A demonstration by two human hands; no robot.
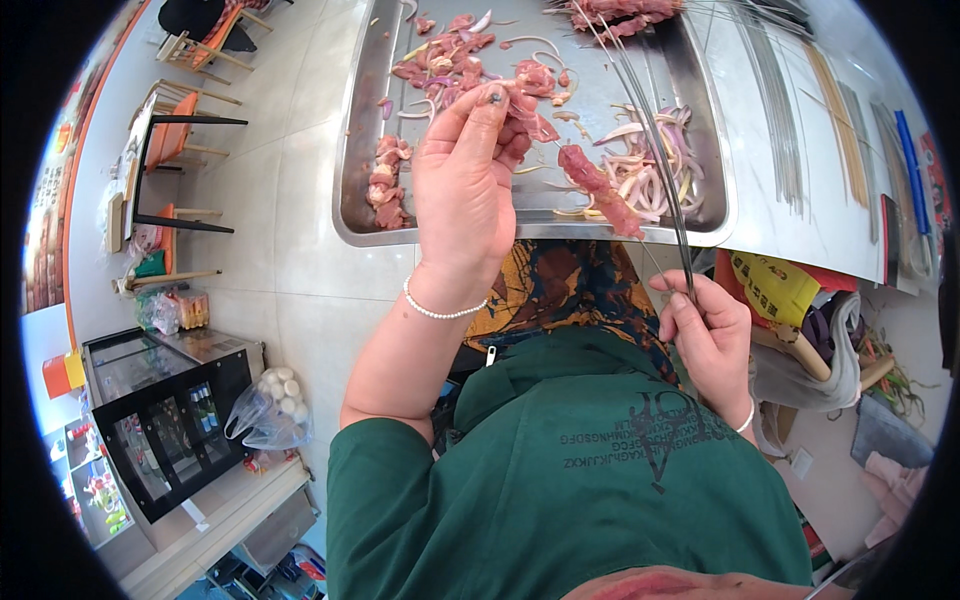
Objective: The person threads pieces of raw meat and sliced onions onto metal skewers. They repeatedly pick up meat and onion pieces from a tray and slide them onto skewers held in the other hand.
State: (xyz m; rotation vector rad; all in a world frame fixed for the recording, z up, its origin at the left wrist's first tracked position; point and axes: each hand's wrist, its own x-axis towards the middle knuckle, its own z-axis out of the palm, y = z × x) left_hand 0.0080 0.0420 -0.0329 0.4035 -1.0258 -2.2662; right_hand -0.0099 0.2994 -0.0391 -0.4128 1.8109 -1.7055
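My left hand (465,165) pinches a piece of raw meat (531,120) between thumb and fingers, over a metal tray (536,231). A thin metal skewer runs from that piece through a threaded length of meat (600,191) down to my right hand (701,322). My right hand is closed on this skewer and on a bundle of bare metal skewers (660,142) that points up across the tray. Loose meat pieces (454,60) mixed with onion lie beyond my left hand. Sliced red onion (667,165) is heaped at the tray's right side.
More meat (386,184) sits along the tray's left wall, and skewered meat (626,15) lies at its far right. Metal skewers (772,112) and wooden sticks (840,127) rest on the white table to the right. A yellow bag (772,285) is below the table edge. Chairs stand left.
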